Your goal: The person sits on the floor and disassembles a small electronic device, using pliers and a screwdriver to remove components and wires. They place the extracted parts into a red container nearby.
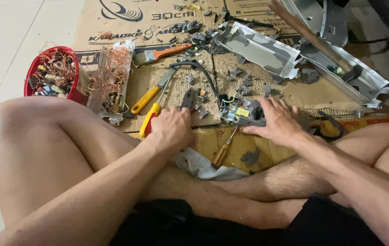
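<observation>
I sit cross-legged on cardboard. My left hand is closed on the handles of dark grey pliers, whose jaws stick out beyond my fingers. A red-and-yellow tool handle lies against that hand's left side. My right hand lies spread over a small circuit board with a black cable and holds it down. A wooden-handled screwdriver lies between my hands, its tip under the board.
A red basket of copper wire and parts stands at the left, next to a metal tray of wire. A paintbrush, a yellow-handled tool, grey plastic shards and bent metal housings lie beyond.
</observation>
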